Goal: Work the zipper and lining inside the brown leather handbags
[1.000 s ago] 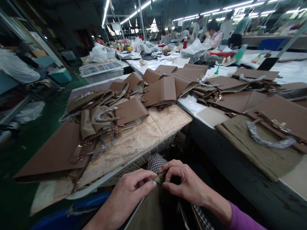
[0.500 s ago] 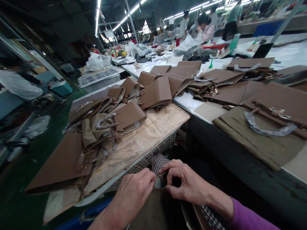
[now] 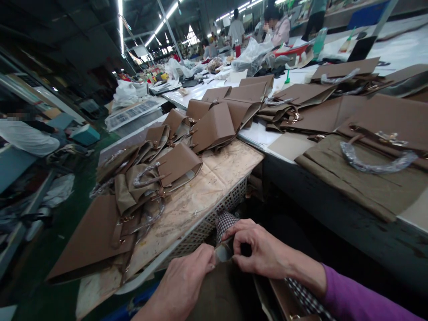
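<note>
On my lap lies a handbag with its olive-brown lining cloth (image 3: 219, 292) turned up towards me; part of its brown outer panel (image 3: 284, 294) shows at the lower right. My left hand (image 3: 192, 272) pinches the edge of the lining. Opposite it, my right hand (image 3: 256, 247) pinches the same edge between thumb and forefinger, the fingers curled into a ring. A small pale patch (image 3: 223, 253) shows between the hands. Checked black-and-white cloth (image 3: 225, 223) is visible beyond the hands and under the bag.
Several brown handbags (image 3: 214, 127) crowd the wooden board (image 3: 214, 178) resting on a plastic crate (image 3: 230, 200). More bags, one with a plastic-wrapped handle (image 3: 374, 162), lie on the right table. Other people work at the back and left. A blue object (image 3: 133, 303) is below the board.
The view has shifted slightly, so the tables sit a little higher at right. My left hand has moved slightly down, and the gap between the hands shows more of the pale patch.
</note>
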`<state>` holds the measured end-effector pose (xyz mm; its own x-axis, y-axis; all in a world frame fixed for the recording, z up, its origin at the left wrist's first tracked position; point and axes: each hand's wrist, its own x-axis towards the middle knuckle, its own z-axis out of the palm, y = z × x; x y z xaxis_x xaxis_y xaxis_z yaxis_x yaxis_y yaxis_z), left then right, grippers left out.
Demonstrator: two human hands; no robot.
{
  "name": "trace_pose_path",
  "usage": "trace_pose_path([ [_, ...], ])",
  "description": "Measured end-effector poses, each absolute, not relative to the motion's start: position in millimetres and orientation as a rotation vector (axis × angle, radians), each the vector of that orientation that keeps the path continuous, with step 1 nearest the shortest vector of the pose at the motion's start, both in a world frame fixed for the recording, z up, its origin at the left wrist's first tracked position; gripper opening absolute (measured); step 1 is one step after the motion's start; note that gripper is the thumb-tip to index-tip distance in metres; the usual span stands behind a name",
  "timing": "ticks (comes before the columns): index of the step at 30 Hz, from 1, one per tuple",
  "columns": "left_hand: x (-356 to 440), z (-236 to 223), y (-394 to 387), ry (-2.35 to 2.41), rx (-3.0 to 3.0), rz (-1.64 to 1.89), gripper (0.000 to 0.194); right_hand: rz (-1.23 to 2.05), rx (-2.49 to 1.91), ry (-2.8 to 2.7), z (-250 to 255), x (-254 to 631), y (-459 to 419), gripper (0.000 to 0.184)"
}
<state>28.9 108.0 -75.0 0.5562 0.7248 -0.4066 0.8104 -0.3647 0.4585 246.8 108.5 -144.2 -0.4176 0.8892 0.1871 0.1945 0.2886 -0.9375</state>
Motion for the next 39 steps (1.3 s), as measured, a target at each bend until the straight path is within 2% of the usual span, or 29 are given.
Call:
trace_pose_path([
  [4, 18, -64, 110, 1.302, 1.750, 0.072, 0.022, 1.162, -0.985, -1.807, -143, 248, 108, 0.022],
  [10, -17, -81, 105, 1.666, 1.438, 0.339, 0.056, 1.154, -0.990, -1.789, -142, 250, 110, 0.022],
  [11, -20, -86, 102, 1.726, 1.440, 0.369, 0.054, 1.148, -0.990, -1.783, -143, 249, 111, 0.021],
  [14, -19, -98, 93, 1.707, 1.358, 0.645, 0.031, 1.123, -1.009, -1.766, -145, 247, 111, 0.019],
  [16, -12, -101, 90, 1.581, 1.257, 0.775, 0.041, 1.095, -1.037, -1.764, -147, 244, 111, 0.019],
  [19, 1, -100, 89, 1.463, 1.221, 0.651, 0.033, 1.058, -1.102, -1.764, -147, 239, 111, 0.020],
  [25, 27, -97, 101, 1.422, 1.355, 0.383, 0.028, 1.067, -1.217, -1.773, -145, 234, 114, 0.023],
  [32, 37, -101, 107, 1.438, 1.346, 0.390, 0.020, 1.063, -1.283, -1.782, -146, 234, 119, 0.025],
  [39, 33, -103, 107, 1.421, 1.404, 0.336, 0.016, 0.970, -1.348, -1.848, -145, 233, 115, 0.017],
])
